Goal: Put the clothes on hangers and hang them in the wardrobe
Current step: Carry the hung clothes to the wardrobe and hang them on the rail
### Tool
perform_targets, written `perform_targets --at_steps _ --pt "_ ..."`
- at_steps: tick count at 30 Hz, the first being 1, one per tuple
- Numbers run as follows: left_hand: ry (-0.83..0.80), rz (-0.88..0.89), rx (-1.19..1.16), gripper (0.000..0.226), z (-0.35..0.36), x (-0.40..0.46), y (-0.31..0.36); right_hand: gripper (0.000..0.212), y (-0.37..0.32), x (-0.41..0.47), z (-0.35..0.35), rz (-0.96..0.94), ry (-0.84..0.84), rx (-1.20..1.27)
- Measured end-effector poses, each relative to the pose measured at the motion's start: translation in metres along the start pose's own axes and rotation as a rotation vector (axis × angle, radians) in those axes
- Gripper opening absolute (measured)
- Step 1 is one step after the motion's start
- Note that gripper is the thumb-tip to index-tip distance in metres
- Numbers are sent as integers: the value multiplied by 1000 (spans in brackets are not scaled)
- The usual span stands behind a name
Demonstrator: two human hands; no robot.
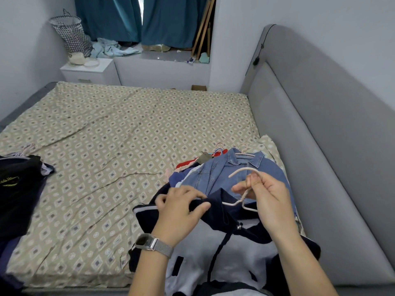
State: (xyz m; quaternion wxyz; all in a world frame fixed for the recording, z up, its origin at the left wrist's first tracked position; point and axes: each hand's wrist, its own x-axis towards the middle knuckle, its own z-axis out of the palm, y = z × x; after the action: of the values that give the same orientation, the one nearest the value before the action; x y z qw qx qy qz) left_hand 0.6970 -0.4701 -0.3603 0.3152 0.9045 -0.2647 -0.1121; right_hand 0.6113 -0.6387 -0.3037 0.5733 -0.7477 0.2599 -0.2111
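A: Head cam — what's the right hand doing?

B: Pinching the neck of a pale pink hanger betw. thumb and fingers, just under the hook. Hook curls up and to the left above the fingertips; the hanger's shoulder bar runs down under the hand.

A: Left hand?

B: Fingers curled, gripping the dark collar edge of a navy and light grey jacket. Grey watch on that wrist.

A: Hanger inside the jacket?

B: Its bar sits right at the collar opening, touching the fabric; can't tell if it's inside. Jacket lies at the bed's near right corner, spread toward the near edge.

A: Other clothes?

B: Denim jacket just behind the hands, by the bed's right edge, w/ a hanger in its collar. Under and left of it, a stack of clothes, red and blue bits showing, more hanger hooks poking out at the far end. Dark clothes pile at the bed's left edge, well apart from the hands.

A: Around the bed?

B: Grey padded headboard along the right side. White nightstand past the far left corner, checkered laundry basket behind it, teal curtains at the back.
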Motion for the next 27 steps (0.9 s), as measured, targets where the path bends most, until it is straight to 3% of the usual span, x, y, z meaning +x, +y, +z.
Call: perform_targets --at_steps 4,7,10,15,18,23,27 --pt "-199 74 -50 17 13 -5 -2 32 3 0 -2 49 -23 -21" --pt "-252 15 -97 32 13 -8 -2 31 3 1 0 76 -83 -19" --pt "-142 -34 -105 30 10 -11 2 29 2 5 4 18 -156 -18" --pt "57 -99 -29 36 4 -12 3 5 23 19 -6 -54 -415 -297" --pt "94 -140 -7 34 3 -10 4 7 44 26 -18 -95 -495 -445" --pt "165 -183 -13 40 9 4 17 12 66 48 -41 -125 -403 -384" --pt "212 -259 32 49 14 18 31 11 97 80 -72 -18 -306 -329"
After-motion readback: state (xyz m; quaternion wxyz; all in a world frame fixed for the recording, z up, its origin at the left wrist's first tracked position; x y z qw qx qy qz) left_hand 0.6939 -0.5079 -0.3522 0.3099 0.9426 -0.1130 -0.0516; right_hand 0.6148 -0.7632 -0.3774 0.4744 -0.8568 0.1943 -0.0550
